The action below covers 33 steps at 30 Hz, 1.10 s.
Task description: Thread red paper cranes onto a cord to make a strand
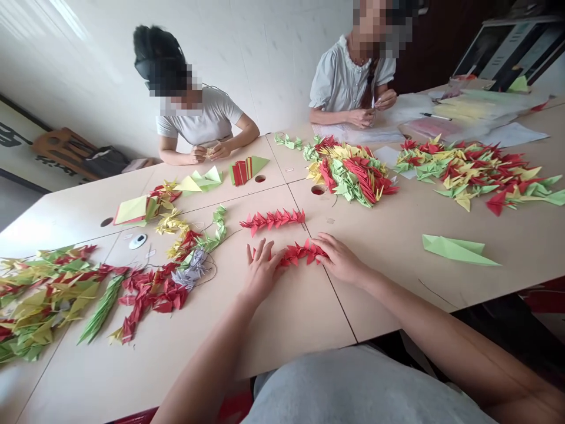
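Observation:
A short garland of folded red paper pieces (pixel 304 253) lies on the table in front of me. At its left end is my left hand (pixel 265 270), palm down with the fingers spread and the thumb side touching the paper. My right hand (pixel 342 259) rests at the other end, fingers stretched out and their tips against the red folds. Just beyond, a second red paper garland (pixel 272 220) lies roughly parallel. Neither hand visibly grips anything, though the undersides of the fingers are hidden.
Heaps of red, yellow and green folded paper lie left (pixel 48 294) and right (pixel 468 168), with another pile (pixel 353 168) at centre-back. A green folded sheet (pixel 459 249) lies right. Two people sit opposite, hands at small work. The table (pixel 300 312) has cable holes.

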Tool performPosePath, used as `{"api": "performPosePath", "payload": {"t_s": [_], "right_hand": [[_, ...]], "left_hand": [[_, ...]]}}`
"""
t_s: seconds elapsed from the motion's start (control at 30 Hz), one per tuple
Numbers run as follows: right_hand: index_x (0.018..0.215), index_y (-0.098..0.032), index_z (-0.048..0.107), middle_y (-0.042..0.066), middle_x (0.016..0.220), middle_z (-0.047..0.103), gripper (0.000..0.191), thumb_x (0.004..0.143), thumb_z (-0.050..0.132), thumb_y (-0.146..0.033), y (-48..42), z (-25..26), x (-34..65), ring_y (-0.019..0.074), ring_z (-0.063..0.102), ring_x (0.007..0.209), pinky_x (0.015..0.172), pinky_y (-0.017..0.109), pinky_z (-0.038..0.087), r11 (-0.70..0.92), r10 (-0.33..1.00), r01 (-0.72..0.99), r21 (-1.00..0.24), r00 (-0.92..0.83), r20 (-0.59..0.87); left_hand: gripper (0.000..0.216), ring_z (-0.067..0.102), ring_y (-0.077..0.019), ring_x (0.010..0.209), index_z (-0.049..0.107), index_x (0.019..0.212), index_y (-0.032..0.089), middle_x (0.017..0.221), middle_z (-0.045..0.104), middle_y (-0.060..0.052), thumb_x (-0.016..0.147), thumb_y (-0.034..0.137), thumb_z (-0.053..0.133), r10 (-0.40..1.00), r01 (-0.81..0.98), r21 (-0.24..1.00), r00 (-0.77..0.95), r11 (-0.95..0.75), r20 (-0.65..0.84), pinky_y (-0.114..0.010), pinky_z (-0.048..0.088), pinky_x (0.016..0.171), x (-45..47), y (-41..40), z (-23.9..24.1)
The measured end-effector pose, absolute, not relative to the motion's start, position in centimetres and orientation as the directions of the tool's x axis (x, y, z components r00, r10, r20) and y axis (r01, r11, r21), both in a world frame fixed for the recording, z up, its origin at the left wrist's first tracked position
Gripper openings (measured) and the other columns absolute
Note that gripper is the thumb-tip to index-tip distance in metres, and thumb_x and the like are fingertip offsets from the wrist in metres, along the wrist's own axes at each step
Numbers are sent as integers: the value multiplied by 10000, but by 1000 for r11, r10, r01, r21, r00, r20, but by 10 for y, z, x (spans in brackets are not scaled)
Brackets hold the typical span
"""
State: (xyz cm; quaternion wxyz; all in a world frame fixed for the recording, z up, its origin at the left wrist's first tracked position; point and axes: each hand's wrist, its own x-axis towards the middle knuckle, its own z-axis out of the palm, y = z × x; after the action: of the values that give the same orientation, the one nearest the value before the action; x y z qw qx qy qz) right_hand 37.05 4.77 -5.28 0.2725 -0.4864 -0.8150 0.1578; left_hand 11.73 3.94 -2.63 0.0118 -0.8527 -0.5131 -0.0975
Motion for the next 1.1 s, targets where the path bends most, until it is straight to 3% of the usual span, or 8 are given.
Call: {"api": "performPosePath", "payload": {"t_s": [0.17, 0.3, 0.47, 0.57, 0.83, 0.97, 1.1], "right_hand": [[1279, -200, 536, 158, 1334, 504, 386, 900, 462, -186, 73, -53, 347, 292, 524, 1235, 1017, 482, 464, 522, 853, 676, -520, -422, 307], [1301, -204, 516, 167, 1360, 492, 391, 913, 470, -224, 85, -53, 332, 303, 494, 1269, 1029, 513, 442, 545, 839, 647, -533, -422, 344], [1357, -224, 449, 156, 1367, 500, 509, 887, 574, -377, 82, -51, 334, 293, 479, 1289, 1047, 496, 436, 588, 809, 593, -551, -425, 405], [1370, -233, 421, 149, 1348, 520, 565, 862, 613, -387, 77, -51, 340, 290, 498, 1271, 1032, 498, 453, 585, 811, 575, -571, -405, 423], [1332, -225, 462, 102, 1148, 657, 508, 841, 592, -234, 73, -53, 352, 252, 633, 1072, 937, 474, 526, 489, 871, 591, -642, -295, 392], [1274, -206, 522, 102, 1084, 681, 429, 847, 554, -212, 75, -55, 352, 249, 654, 1014, 908, 462, 541, 466, 883, 591, -658, -260, 391], [1217, -224, 575, 97, 1087, 687, 367, 851, 542, -210, 76, -55, 352, 255, 653, 1006, 896, 463, 545, 458, 887, 591, -664, -255, 385]], "left_hand": [[339, 327, -361, 1383, 603, 1219, 263, 1364, 510, -155, 907, 373, 532, 886, 896, 39, 429, -442, 176, -676, 147, 1105, 96, 58, -25], [446, 306, -359, 1396, 529, 1309, 236, 1410, 469, -176, 894, 396, 551, 894, 908, 41, 403, -418, 199, -662, 132, 1114, 81, 66, -24], [675, 290, -351, 1403, 369, 1431, 218, 1452, 415, -185, 847, 471, 595, 915, 910, 172, 336, -377, 224, -633, 190, 1111, 57, 56, -33], [734, 327, -344, 1385, 361, 1434, 221, 1437, 432, -188, 811, 505, 625, 934, 907, 263, 270, -328, 235, -608, 244, 1102, 44, 48, -45], [509, 479, -289, 1276, 500, 1310, 203, 1305, 558, -145, 850, 396, 600, 922, 859, 402, 178, -316, 345, -495, 367, 1072, 40, 57, -57], [374, 581, -228, 1151, 562, 1215, 203, 1265, 572, -122, 885, 378, 547, 932, 841, 454, 147, -293, 331, -379, 486, 966, 40, 58, -54], [391, 578, -223, 1164, 582, 1186, 217, 1283, 556, -108, 857, 428, 586, 942, 825, 490, 139, -281, 306, -360, 485, 978, 39, 54, -51]]}}
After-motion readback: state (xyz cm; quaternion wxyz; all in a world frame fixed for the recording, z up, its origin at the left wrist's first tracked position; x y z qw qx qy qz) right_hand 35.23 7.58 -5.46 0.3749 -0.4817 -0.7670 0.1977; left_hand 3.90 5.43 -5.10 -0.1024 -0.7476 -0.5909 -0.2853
